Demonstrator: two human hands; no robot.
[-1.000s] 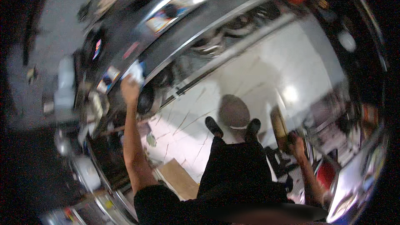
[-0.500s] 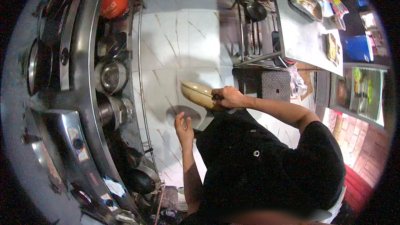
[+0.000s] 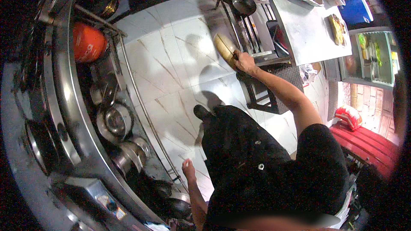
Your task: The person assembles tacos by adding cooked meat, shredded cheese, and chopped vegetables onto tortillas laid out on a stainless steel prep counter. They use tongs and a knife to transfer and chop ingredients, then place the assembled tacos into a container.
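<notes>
In my right hand [image 3: 245, 63] is a glossy tan, pan-like vessel [image 3: 222, 46] with a dark line along it. My fingers are closed around its dark handle end, and the arm reaches far forward and right. The vessel is tilted above the floor, beside the lower rack of the metal table. My left hand [image 3: 188, 170] hangs low near the stove-side rail, fingers curled in, with nothing visible in it.
To the left runs a steel stove counter [image 3: 77, 98], with pots [image 3: 115, 122] and an orange-red container [image 3: 89, 42] beneath. At right stand a steel table [image 3: 299, 30], a dark wok [image 3: 243, 5] on its rack, a woven stool [image 3: 278, 87] and a red bench [image 3: 364, 145].
My right hand has carried the tan vessel forward and right, toward the table rack. My left hand has dropped lower, its fingers curling in. The whole view has turned rightward.
</notes>
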